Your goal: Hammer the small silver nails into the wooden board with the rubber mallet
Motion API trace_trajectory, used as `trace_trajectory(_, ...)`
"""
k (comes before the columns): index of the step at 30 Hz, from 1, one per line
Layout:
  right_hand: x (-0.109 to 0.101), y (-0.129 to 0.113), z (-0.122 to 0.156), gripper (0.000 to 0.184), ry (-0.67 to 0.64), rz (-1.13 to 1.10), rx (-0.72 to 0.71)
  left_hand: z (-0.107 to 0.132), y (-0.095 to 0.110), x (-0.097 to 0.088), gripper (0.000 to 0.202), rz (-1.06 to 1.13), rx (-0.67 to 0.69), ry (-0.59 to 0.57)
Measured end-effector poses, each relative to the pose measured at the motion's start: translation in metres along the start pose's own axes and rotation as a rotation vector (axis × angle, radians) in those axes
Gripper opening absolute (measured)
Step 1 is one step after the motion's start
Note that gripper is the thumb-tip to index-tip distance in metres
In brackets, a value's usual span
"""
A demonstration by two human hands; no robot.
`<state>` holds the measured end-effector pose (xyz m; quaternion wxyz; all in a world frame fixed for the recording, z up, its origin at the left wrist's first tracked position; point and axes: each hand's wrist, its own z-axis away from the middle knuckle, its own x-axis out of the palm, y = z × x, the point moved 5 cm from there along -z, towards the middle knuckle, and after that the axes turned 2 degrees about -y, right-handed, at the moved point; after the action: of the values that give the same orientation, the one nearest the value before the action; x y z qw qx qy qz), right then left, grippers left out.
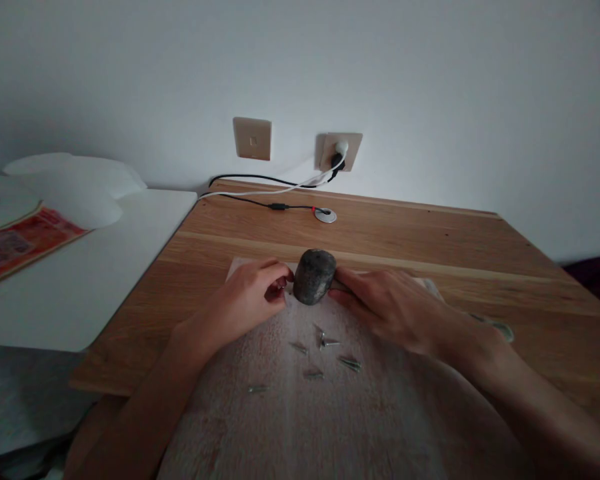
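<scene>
two hands meet at twelve o'clock on the board (330,413): left hand (250,297) pinches a nail, right hand (385,303) grips the stone (314,275), ready to hit gently.

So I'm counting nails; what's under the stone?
The stone sits over the pale board, between left hand and right hand. Whatever lies beneath is covered. Loose nails lie nearer.

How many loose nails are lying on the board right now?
6 nails show on the board, scattered just near of the stone between both hands. The left hand may hide another at its fingertips.
</scene>
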<state>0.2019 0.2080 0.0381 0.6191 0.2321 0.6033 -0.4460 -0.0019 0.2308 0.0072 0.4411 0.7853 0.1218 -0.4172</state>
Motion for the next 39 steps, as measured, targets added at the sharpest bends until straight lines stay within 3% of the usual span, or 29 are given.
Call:
trace_trajectory(7, 0.014, 0.017, 0.001, 0.030, 0.010, -0.170, -0.009, -0.001, 0.001, 0.007, 0.028, -0.161, 0.051, 0.033)
trace_trajectory(17, 0.012, 0.023, -0.006, 0.034, 0.043, -0.208, -0.021, 0.000, 0.005, 0.002, 0.010, -0.373, -0.009, -0.006)
trace_trajectory(39, 0.008, 0.021, -0.006, 0.035, 0.071, -0.152, -0.049, 0.003, 0.000, -0.004, 0.007, -0.427, -0.080, 0.082)
